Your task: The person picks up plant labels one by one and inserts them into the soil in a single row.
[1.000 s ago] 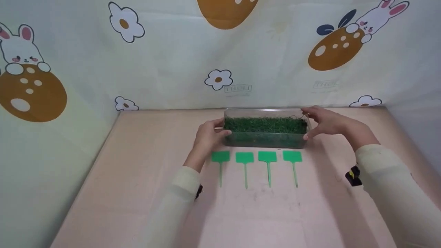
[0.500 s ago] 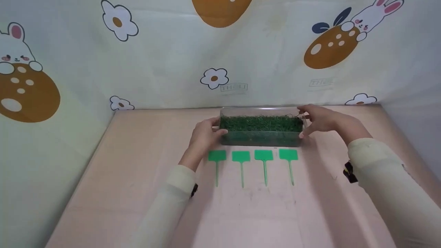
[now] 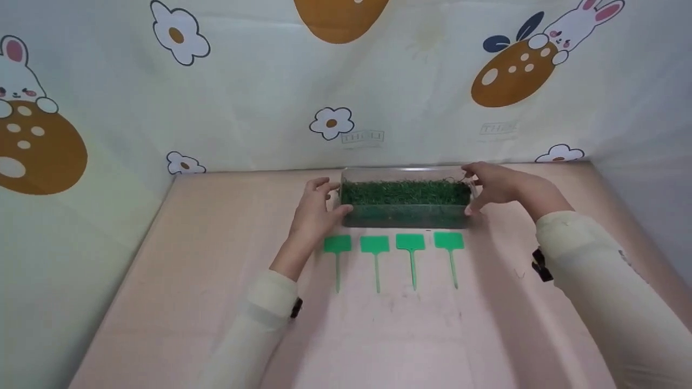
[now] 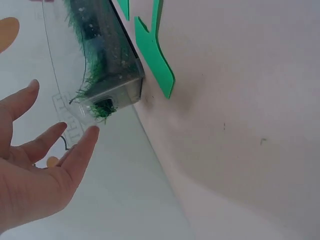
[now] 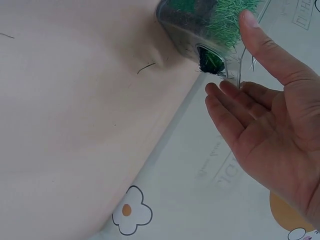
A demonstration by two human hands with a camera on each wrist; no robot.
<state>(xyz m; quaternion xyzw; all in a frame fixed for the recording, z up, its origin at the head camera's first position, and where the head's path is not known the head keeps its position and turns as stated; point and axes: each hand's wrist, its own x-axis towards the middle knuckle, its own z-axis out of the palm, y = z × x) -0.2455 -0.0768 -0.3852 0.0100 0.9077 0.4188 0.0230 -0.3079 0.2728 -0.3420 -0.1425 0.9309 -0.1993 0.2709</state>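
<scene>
A clear plastic box [image 3: 405, 218] holding green artificial grass [image 3: 405, 192] stands at the back of the table. My left hand [image 3: 312, 215] is at its left end, thumb near the front corner. In the left wrist view those fingers are spread and apart from the box. At the right end is my right hand [image 3: 500, 186], its thumb by the front corner and fingers by the back. The right wrist view has these fingers loosely extended beside the box's end; contact is unclear. Several flat green plant labels [image 3: 410, 242] lie in a row before the box, stems towards me.
Behind the box rises a pale wall covering [image 3: 259, 119] printed with rabbits and flowers. The pinkish table [image 3: 216, 259] extends left of the labels and towards me. A dark hair-like strand [image 5: 146, 68] lies near the box's right end.
My left fingers have loosened and drawn slightly away from the box's left end. The right hand stays by its end. The whole view has shifted slightly; box and labels keep their arrangement.
</scene>
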